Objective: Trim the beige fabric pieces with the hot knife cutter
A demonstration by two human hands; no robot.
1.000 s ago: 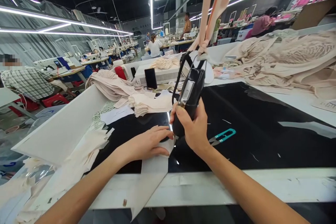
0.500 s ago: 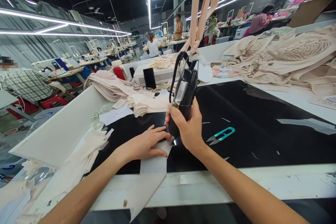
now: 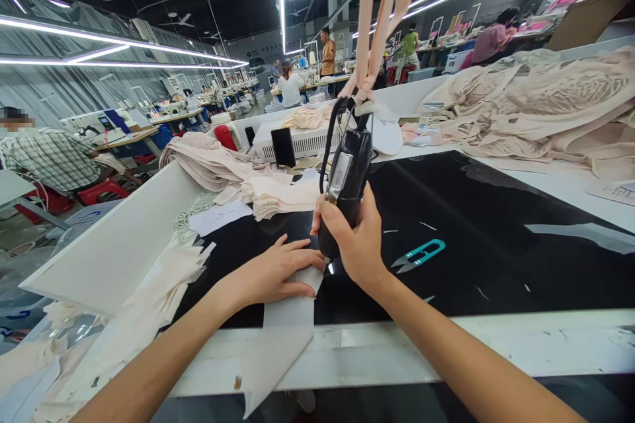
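My right hand (image 3: pixel 361 238) is wrapped around a black corded handheld power tool (image 3: pixel 347 175). The tool hangs from knotted pale pink fabric strips (image 3: pixel 372 33), its lower end close to the black work surface. A long pale fabric strip (image 3: pixel 285 330) lies under my left hand (image 3: pixel 282 269), which rests flat with the fingers spread. Its fingertips are just left of the tool's lower end, and the strip's pointed end hangs over the table's front edge. Where the tool's tip meets the fabric is mostly hidden. Thread snips (image 3: pixel 419 256) with teal handles lie to the right of my right hand.
A stack of pale fabric pieces (image 3: pixel 280 201) and a printed paper (image 3: pixel 221 217) lie behind my left hand. Farther back are a phone (image 3: pixel 283 147) and a white vented box (image 3: pixel 312 145). Fabric heaps (image 3: pixel 546 106) fill the right back. Several people work at other tables.
Both hands and the tool hold almost the same place. The view has shifted slightly. In the background, the standing person in the brown top appears farther left.
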